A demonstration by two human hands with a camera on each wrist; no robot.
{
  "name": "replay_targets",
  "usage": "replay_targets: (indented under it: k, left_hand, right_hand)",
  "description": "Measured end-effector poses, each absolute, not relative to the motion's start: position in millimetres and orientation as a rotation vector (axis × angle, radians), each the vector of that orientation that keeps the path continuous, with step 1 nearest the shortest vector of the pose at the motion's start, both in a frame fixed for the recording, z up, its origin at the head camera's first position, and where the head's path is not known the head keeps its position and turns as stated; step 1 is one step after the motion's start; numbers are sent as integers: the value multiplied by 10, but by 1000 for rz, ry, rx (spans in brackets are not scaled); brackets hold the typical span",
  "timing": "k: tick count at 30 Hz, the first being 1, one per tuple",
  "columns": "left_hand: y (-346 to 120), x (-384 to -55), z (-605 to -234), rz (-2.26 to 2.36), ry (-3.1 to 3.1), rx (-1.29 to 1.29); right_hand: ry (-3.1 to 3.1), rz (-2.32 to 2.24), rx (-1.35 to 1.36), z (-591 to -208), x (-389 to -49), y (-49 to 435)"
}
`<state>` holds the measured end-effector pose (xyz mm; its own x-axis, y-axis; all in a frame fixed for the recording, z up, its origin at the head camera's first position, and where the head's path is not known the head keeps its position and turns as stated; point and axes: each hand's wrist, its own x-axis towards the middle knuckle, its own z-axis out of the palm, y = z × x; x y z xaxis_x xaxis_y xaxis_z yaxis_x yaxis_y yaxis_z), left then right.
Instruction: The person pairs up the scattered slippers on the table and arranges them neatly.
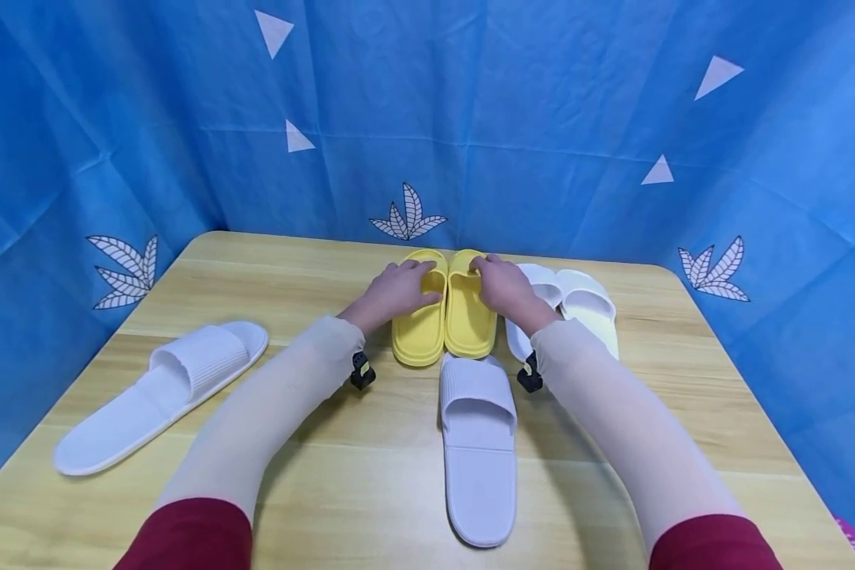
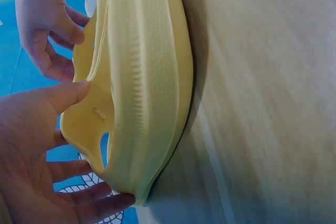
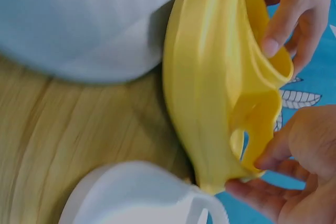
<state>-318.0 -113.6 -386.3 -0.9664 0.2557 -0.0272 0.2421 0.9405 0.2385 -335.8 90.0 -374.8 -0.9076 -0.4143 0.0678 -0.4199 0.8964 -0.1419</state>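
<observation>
Your left hand: at the centre of the head view, your left hand (image 1: 397, 291) grasps the left yellow slipper (image 1: 419, 334) at its strap; in the left wrist view your thumb lies on the strap's edge and your fingertips reach the toe.
Your right hand: just right of centre, your right hand (image 1: 507, 288) pinches the front of the right yellow slipper (image 1: 470, 326).
Yellow pair: you have them side by side at the centre of the frame, toes towards the top, soles down on the wooden table (image 1: 370, 491).
Grey slipper: below your yellow pair, the grey slipper (image 1: 480, 491) points its toe up at their heels; you cannot tell whether they touch.
White pair: right of your right hand, two white slippers (image 1: 586, 286) stand together, partly hidden by your forearm.
Slanted slipper: at the left of the frame, well apart from your hands, a pale slipper (image 1: 199, 356) lies with its toe towards the upper right.
Curtain: behind your table, a blue curtain (image 1: 527, 103) with white triangles and leaves fills the upper frame.
Sleeves: your pale sleeves (image 1: 256, 416) turn dark red along the bottom edge.
</observation>
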Motion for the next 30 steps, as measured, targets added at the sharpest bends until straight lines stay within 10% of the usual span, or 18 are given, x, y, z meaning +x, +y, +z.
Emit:
replay_targets:
  k: [30]
  left_hand:
    - [-1156,-3063,-3841,381,3059,462]
  right_hand:
    - [-2985,363,653,-3711,-2940,1097]
